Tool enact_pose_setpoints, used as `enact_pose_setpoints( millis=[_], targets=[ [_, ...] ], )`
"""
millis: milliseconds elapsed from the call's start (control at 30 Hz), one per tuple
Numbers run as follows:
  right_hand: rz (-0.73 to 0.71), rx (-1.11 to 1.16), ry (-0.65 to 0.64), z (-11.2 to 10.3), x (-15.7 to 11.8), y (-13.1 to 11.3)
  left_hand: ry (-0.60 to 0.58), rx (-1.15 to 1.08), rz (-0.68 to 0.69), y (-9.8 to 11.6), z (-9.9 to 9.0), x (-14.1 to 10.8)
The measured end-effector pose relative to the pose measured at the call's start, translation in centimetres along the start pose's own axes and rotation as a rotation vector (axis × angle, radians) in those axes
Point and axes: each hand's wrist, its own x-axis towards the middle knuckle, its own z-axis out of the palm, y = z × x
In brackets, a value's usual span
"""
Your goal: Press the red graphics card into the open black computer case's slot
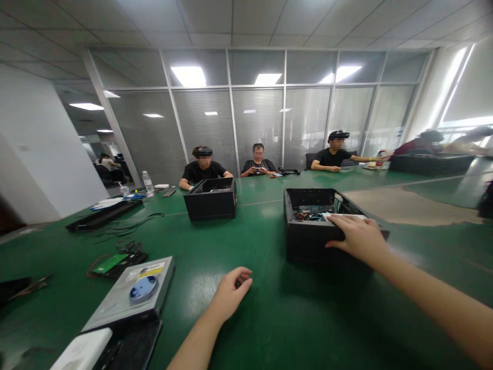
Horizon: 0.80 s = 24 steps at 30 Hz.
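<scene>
- Head view, right hand (362, 239): it lies at the near right part of a black case (304, 244), the fingers reaching over the top edge and the thumb lower, in front of the near wall.
- The fingers of this hand are spread from the thumb, with the case's edge between them; whether they grip the wall or only rest on it, I cannot tell.
- A pale piece (326, 216) shows at the fingertips, partly covered by the hand; whether the fingers hold it is hidden.
- The case stands on the green tabletop (265, 318), ahead and to the right, its top open. Wires (316, 217) show inside, just left of the fingertips.
- Left hand (231, 293): the fingers are loosely curled, with a gap to the thumb and nothing seen in them. It is over the tabletop, well apart from the case, to its near left.
- Left of this hand lies a silver drive (119, 300) with a blue ring (143, 289) on top; a green board (110, 263) is just beyond the drive.
- A white box (82, 352) is at the near left, beside a black panel (134, 344).
- Across the tabletop, a second case (211, 205) stands in front of a seated person (204, 169).
</scene>
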Motion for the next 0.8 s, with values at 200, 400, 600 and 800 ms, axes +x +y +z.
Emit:
enact_pose_setpoints(
  millis=[200, 400, 600, 800],
  targets=[
    [0.087, 0.082, 0.078, 1.3, 7.4, -7.9, 0.004, 0.020, -0.001, -0.8, 1.2, 0.3],
    [-0.257, 0.382, -0.081, 6.4, 22.6, -26.2, 0.024, 0.054, -0.043, -1.0, 1.0, 0.2],
    [-0.242, 0.417, -0.141, 12.8, 35.5, -33.2, -0.064, 0.015, -0.139, -2.6, 1.2, 1.0],
    [-0.190, 0.405, -0.144, 15.5, 35.6, -33.6, -0.023, -0.056, -0.153, -2.7, 1.3, 0.8]
  ],
)
